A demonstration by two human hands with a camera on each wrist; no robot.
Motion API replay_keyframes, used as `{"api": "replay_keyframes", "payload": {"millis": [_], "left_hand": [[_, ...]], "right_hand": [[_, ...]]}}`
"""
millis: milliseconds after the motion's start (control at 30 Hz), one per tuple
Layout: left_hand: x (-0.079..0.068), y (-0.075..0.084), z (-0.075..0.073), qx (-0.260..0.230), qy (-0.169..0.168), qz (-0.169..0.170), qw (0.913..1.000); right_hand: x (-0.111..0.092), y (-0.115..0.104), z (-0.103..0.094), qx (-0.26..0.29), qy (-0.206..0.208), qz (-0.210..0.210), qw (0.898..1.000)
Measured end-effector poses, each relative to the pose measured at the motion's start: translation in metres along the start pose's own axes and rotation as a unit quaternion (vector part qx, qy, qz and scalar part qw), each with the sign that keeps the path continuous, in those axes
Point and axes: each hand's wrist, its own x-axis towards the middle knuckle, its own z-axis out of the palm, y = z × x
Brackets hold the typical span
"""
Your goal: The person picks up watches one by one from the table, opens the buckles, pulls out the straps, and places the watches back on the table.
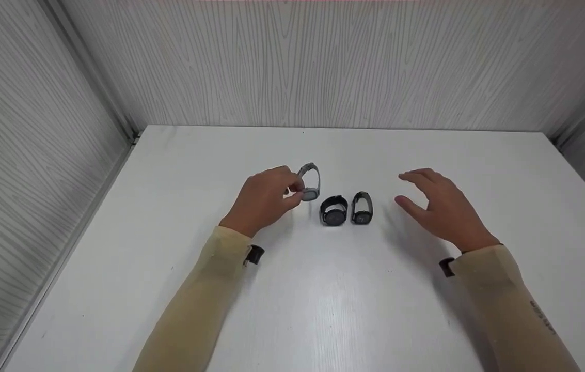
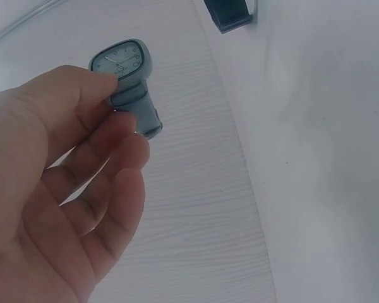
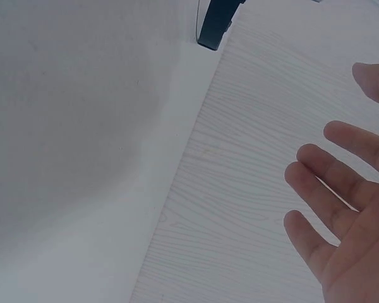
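Between thumb and fingers, my left hand [image 1: 267,199] pinches a grey wristwatch [image 1: 311,194] by the side of its case. The watch's rounded-square dial [image 2: 119,60] with numerals shows in the left wrist view, and its looped strap rises behind the case in the head view. Just right of it, a black round-faced watch [image 1: 334,217] stands on the table with its strap looped. Beside that one is a watch with a dark square face and grey strap [image 1: 362,217]. My right hand [image 1: 439,209] hovers to the right of the watches, fingers spread and holding nothing.
The watches are around the middle of a white table [image 1: 292,310]. A wood-grain panel [image 1: 292,62] closes off the back, and another panel [image 1: 18,155] stands along the left side. Black camera straps [image 1: 254,254] sit at both wrists.
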Motion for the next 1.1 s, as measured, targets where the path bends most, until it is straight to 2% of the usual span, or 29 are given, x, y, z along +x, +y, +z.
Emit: {"api": "replay_keyframes", "payload": {"millis": [333,533,800,1100], "left_hand": [[0.001,0.01,-0.007,0.001,0.04,0.035,0.9986],[0.0,0.015,-0.008,0.006,0.064,0.068,0.9956],[-0.001,0.024,-0.01,0.015,0.081,0.088,0.9927],[-0.001,0.029,-0.009,0.034,0.098,0.103,0.9892]], "right_hand": [[0.0,0.0,-0.002,-0.003,0.01,-0.006,1.0],[0.001,-0.002,-0.005,-0.005,-0.011,0.01,1.0],[-0.002,-0.008,-0.007,0.009,-0.028,0.025,0.999],[-0.002,-0.014,-0.01,0.018,-0.026,-0.001,1.0]]}}
